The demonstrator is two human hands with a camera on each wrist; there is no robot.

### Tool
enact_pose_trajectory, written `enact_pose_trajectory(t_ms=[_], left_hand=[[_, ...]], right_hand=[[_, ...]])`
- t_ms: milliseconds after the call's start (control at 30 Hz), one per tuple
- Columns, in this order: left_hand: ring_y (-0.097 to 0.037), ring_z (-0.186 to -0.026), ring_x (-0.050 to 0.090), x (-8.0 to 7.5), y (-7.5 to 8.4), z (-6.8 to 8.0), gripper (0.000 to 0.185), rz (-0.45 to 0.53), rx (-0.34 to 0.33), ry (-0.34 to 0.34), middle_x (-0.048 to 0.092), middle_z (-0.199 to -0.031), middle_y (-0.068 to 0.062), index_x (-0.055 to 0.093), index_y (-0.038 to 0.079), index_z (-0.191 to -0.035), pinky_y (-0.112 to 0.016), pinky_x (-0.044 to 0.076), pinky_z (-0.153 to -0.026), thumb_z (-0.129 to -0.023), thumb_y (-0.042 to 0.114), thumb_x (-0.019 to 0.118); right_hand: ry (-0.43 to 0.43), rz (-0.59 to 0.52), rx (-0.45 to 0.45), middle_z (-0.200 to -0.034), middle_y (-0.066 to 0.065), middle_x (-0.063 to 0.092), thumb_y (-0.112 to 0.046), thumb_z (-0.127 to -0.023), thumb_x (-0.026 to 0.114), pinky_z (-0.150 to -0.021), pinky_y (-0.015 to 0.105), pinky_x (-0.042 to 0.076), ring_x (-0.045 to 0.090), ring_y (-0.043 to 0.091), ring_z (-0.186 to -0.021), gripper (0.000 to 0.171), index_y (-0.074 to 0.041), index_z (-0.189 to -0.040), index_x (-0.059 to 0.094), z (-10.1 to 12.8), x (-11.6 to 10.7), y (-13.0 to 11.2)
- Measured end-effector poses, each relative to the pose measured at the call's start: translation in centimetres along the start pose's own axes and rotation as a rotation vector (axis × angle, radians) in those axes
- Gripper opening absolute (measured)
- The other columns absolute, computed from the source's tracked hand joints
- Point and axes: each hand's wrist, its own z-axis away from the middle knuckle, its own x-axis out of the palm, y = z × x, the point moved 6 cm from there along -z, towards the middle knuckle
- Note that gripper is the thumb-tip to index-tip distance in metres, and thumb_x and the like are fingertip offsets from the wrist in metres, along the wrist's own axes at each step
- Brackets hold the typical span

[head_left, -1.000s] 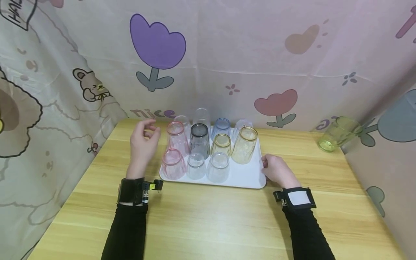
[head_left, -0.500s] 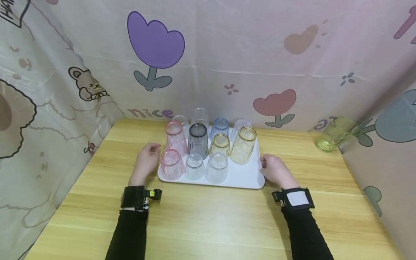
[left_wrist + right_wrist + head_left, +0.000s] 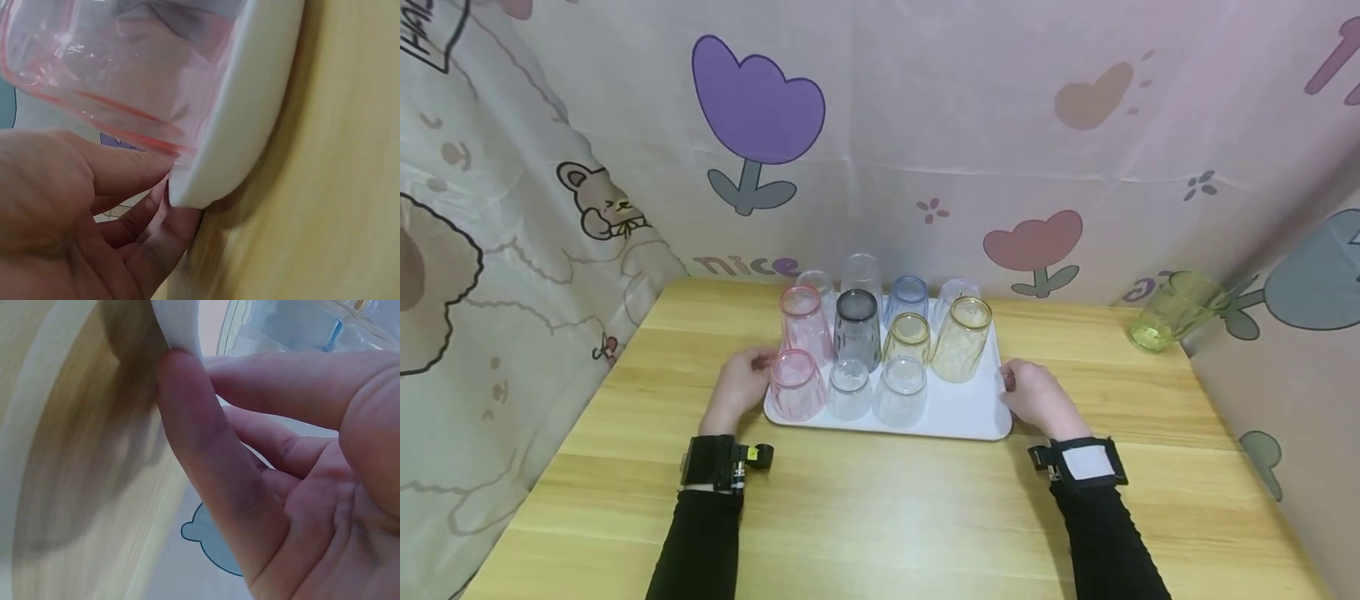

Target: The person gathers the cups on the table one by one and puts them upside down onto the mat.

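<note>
— Can you count the rear cups (image 3: 862,271)?
— No — the front ones cover them. The left hand (image 3: 741,385) fingertips vanish under the tray (image 3: 250,112), and the pink cup (image 3: 112,69) is cut off at the wrist view's top.

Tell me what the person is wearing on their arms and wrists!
Both arms wear long black sleeves. The left wrist has a black strap carrying a small black camera with a tiny yellow mark. The right wrist has a black strap with a white patch on top. The left hand and right hand are bare.
</note>
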Motion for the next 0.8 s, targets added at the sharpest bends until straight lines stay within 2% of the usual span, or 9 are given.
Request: enact_pose_trajectory(t_ms=[100, 200, 333, 467, 533, 633, 733, 800], left_hand=[[-0.043, -0.124, 0.060, 0.1, 0.1, 0.0, 0.042, 0.001, 0.000, 0.001, 0.064, -0.133, -0.027, 0.058, -0.003, -0.141, -0.058, 0.046, -0.108, -0.102, 0.014, 0.059], [-0.043, -0.122, 0.060, 0.2, 0.4, -0.1, 0.041, 0.000, 0.011, 0.008, 0.065, -0.131, -0.027, 0.059, -0.003, -0.140, -0.057, 0.047, -0.107, -0.102, 0.012, 0.060], [-0.043, -0.121, 0.061, 0.2, 0.4, -0.2, 0.041, 0.009, 0.020, 0.015, 0.065, -0.129, -0.027, 0.060, -0.004, -0.138, -0.056, 0.048, -0.106, -0.100, 0.010, 0.060], [-0.042, -0.121, 0.061, 0.3, -0.2, 0.0, 0.041, 0.023, 0.001, 0.011, 0.065, -0.129, -0.027, 0.060, -0.005, -0.139, -0.055, 0.049, -0.106, -0.099, 0.007, 0.060], [-0.042, -0.121, 0.060, 0.3, -0.4, 0.0, 0.041, 0.029, -0.007, 0.013, 0.064, -0.129, -0.027, 0.059, -0.005, -0.139, -0.055, 0.049, -0.105, -0.099, 0.006, 0.060], [-0.041, -0.122, 0.060, 0.2, -0.5, 0.0, 0.041, 0.024, -0.004, 0.022, 0.064, -0.129, -0.027, 0.060, -0.005, -0.138, -0.054, 0.049, -0.105, -0.099, 0.007, 0.060], [-0.041, -0.122, 0.060, 0.2, -0.4, 0.1, 0.041, 0.021, 0.000, 0.027, 0.064, -0.129, -0.027, 0.060, -0.005, -0.138, -0.054, 0.049, -0.105, -0.100, 0.008, 0.060], [-0.041, -0.121, 0.061, 0.2, -0.3, 0.1, 0.040, 0.018, 0.005, 0.028, 0.065, -0.129, -0.027, 0.060, -0.005, -0.137, -0.054, 0.049, -0.105, -0.099, 0.008, 0.060]], right_hand=[[0.013, -0.010, -0.010, -0.110, 0.024, 0.069, -0.003, -0.093, 0.070, -0.084, 0.048, 0.058, 0.065, 0.033, -0.096, 0.038, 0.012, -0.127, 0.061, 0.3, -0.4, 0.3], [0.098, -0.044, -0.034, -0.112, 0.025, 0.070, -0.012, -0.095, 0.071, -0.080, 0.047, 0.059, 0.068, 0.033, -0.094, 0.043, 0.011, -0.130, 0.060, 0.8, -1.7, 0.6], [0.357, -0.159, -0.049, -0.119, 0.026, 0.069, -0.022, -0.098, 0.070, -0.074, 0.041, 0.059, 0.070, 0.037, -0.094, 0.051, 0.007, -0.138, 0.056, 2.0, -4.8, 1.0], [0.663, -0.324, 0.014, -0.129, 0.017, 0.067, -0.025, -0.099, 0.070, -0.073, 0.023, 0.055, 0.068, 0.033, -0.105, 0.050, -0.001, -0.141, 0.056, 3.2, -7.9, 2.1], [0.779, -0.404, 0.064, -0.135, 0.010, 0.064, -0.025, -0.099, 0.069, -0.079, 0.018, 0.054, 0.064, 0.025, -0.111, 0.049, -0.006, -0.142, 0.056, 3.5, -9.3, 3.0], [0.919, -0.484, 0.112, -0.134, -0.002, 0.057, -0.024, -0.097, 0.071, -0.093, 0.021, 0.051, 0.055, 0.015, -0.118, 0.049, -0.010, -0.142, 0.055, 3.3, -11.6, 4.5], [0.996, -0.513, 0.160, -0.135, -0.011, 0.048, -0.027, -0.095, 0.073, -0.109, 0.025, 0.042, 0.045, 0.010, -0.126, 0.055, -0.016, -0.144, 0.050, 2.7, -13.8, 6.7], [1.047, -0.512, 0.183, -0.139, -0.011, 0.044, -0.029, -0.094, 0.074, -0.113, 0.022, 0.034, 0.040, 0.010, -0.131, 0.060, -0.018, -0.146, 0.046, 2.6, -15.1, 8.3]])
